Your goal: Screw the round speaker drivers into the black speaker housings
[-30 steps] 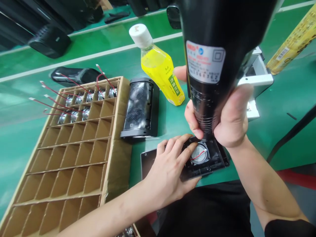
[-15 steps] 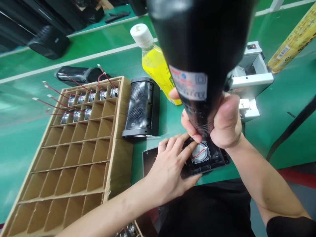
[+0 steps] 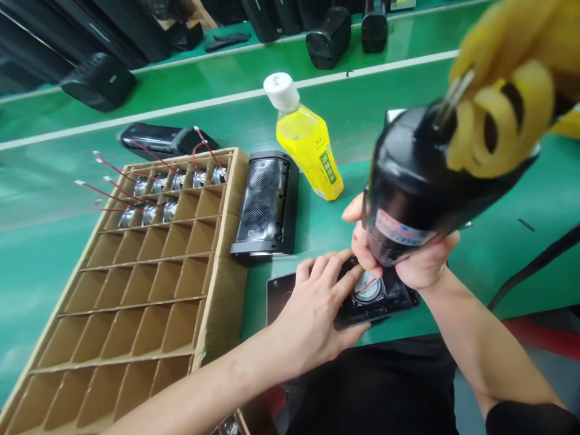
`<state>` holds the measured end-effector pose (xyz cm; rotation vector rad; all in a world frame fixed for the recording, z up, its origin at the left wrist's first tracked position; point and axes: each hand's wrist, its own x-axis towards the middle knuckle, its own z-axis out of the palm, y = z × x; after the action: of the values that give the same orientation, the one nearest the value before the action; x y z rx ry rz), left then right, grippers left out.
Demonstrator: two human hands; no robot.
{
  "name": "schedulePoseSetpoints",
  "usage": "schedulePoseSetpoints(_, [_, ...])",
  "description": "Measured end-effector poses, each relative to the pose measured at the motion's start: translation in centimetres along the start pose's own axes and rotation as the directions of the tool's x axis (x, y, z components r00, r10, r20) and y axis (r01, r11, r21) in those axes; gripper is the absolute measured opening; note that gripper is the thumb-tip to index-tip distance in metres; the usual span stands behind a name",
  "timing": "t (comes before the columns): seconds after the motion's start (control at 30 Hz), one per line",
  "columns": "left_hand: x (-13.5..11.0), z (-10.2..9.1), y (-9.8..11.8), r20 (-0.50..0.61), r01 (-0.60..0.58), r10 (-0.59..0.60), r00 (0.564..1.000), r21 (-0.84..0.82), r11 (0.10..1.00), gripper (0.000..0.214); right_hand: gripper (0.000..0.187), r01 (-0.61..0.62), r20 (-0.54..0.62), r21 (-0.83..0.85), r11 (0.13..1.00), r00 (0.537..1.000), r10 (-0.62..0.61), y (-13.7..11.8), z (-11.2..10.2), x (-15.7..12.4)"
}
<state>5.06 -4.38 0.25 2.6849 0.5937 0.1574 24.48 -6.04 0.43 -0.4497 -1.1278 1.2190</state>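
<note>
My right hand (image 3: 423, 266) is wrapped round a big black electric screwdriver (image 3: 408, 193), held upright with its tip hidden behind the fingers. Below it lies a black speaker housing panel (image 3: 399, 293) at the bench's near edge. A round speaker driver (image 3: 369, 291) with a red and white wire sits in that panel. My left hand (image 3: 317, 296) grips the panel left of the driver, fingers stretched across its top and thumb at the near edge. Both fingertips and screwdriver are close to the driver's rim; contact with a screw is hidden.
A divided cardboard box (image 3: 222, 290) with several wired drivers (image 3: 170, 209) stands left. Beside it are a black speaker case (image 3: 265, 205) and a yellow drink bottle (image 3: 310, 145). A blurred yellow coil (image 3: 502, 121) hangs at the screwdriver's top. More black speakers (image 3: 328, 37) stand behind.
The top of the screwdriver has swung right and away from the camera, bringing its yellow coil into view. The left hand stays on the panel. The camera view has shifted slightly.
</note>
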Motion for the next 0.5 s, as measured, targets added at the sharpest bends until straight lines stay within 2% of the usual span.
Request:
schedulePoseSetpoints(0.07, [0.2,-0.1,0.1,0.045,0.024,-0.024,0.999,0.0,1.0,0.072,0.058,0.021,-0.011,-0.023,1.0,1.0,-0.021,0.2,-0.1,0.0])
schedulePoseSetpoints(0.2, [0.1,-0.2,0.5,0.086,0.065,-0.071,0.994,0.066,0.996,0.079,0.067,0.047,-0.041,-0.077,0.996,0.998,-0.051,-0.4,-0.2,0.5])
schedulePoseSetpoints(0.33, [-1.4,-0.2,0.2,0.065,0.02,-0.032,0.997,0.175,0.984,0.086,0.062,0.097,-0.048,-0.104,0.99,0.994,-0.102,-4.4,-0.3,0.8])
schedulePoseSetpoints(0.4, [-2.3,0.0,-0.4,0.041,-0.021,0.013,0.999,0.209,0.978,0.076,0.055,0.198,-0.111,-0.185,0.962,0.969,-0.221,-7.2,-0.5,0.7])
schedulePoseSetpoints(0.5, [-2.9,0.5,-1.0,0.009,-0.077,0.077,0.997,0.218,0.973,0.062,0.047,0.324,-0.202,-0.421,0.847,0.877,-0.436,-10.6,-1.0,0.6])
